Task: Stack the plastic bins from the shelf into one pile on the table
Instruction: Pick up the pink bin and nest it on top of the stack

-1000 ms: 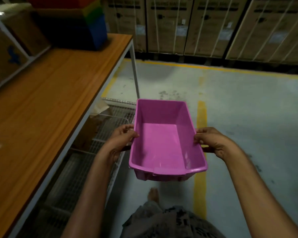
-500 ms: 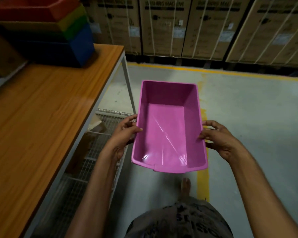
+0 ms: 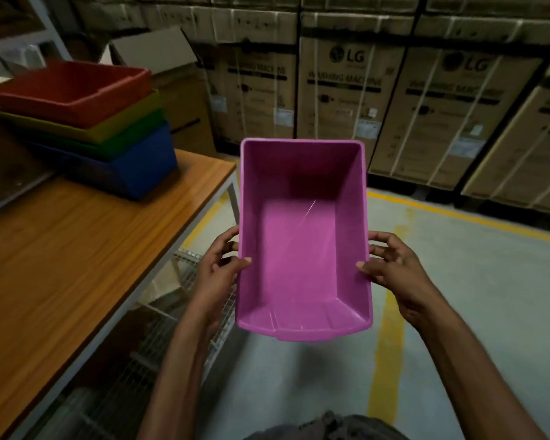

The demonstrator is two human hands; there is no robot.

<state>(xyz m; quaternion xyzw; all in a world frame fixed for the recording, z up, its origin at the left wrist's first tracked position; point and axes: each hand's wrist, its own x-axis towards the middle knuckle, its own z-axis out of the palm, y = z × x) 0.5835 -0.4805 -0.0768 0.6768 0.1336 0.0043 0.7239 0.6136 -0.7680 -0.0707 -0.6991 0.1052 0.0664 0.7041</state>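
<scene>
Both hands, left [image 3: 219,268] and right [image 3: 391,268], clamp the pink bin's [image 3: 302,249] long sides, thumbs over its rim.

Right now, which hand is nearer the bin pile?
Left. The left hand grips the pink bin's side facing the bin pile; the right hand grips the far side.

Red bin [image 3: 67,90] hides the lower bins' [image 3: 134,154] insides.
</scene>
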